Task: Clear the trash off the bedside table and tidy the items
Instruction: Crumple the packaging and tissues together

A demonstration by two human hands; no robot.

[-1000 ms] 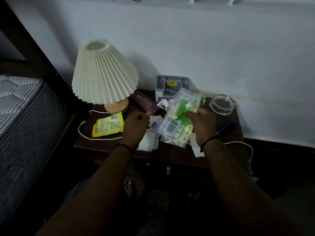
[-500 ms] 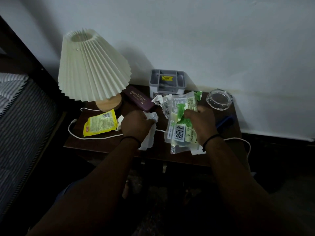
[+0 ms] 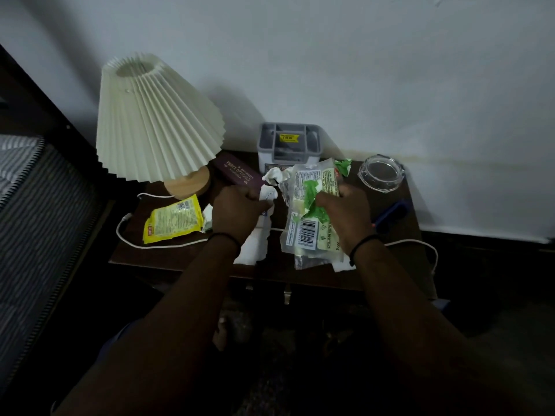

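Note:
On the dark bedside table (image 3: 399, 217), my right hand (image 3: 345, 214) grips a clear and green plastic wrapper (image 3: 306, 229) with a barcode, held over the table's middle. My left hand (image 3: 237, 211) is curled round crumpled white tissue (image 3: 255, 244), which hangs down toward the front edge. Another white crumpled piece (image 3: 274, 175) lies just behind the hands. A yellow snack packet (image 3: 172, 219) lies flat at the left.
A pleated cream lamp (image 3: 156, 118) stands at the back left, with a maroon case (image 3: 238, 172) beside its base. A grey organiser box (image 3: 289, 145) sits against the wall, a glass ashtray (image 3: 381, 174) at the right, a blue pen (image 3: 390, 216), and a white cable (image 3: 129, 235).
My left hand has closed on the white tissue and drawn it together. The wrapper in my right hand has turned more upright, barcode facing me. The view has shifted slightly.

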